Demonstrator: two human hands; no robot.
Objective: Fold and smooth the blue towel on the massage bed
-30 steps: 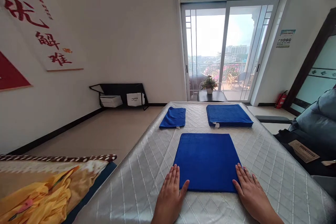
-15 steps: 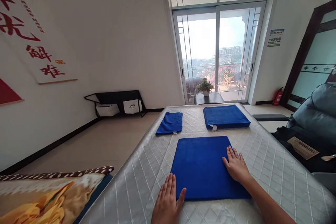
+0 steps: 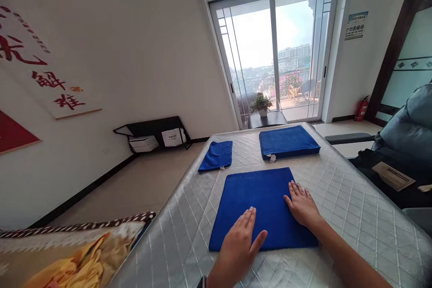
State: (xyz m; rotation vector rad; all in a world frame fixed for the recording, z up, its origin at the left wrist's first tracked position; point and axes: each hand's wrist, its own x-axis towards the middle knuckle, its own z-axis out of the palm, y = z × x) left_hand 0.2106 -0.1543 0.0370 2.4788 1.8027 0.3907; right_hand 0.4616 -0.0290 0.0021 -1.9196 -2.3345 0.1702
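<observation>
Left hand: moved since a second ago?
Yes. The left hand slid right and forward, from the near-left corner of the blue towel onto its surface, close to the middle of the near edge.

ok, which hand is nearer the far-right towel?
Right. Right hand lies on the near towel, just short of the far-right towel; the left hand rests at the near towel's front edge, farther back.

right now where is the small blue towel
The small blue towel lies far left on the quilted surface in the head view, beside the thicker folded towel, beyond the large towel.
</observation>
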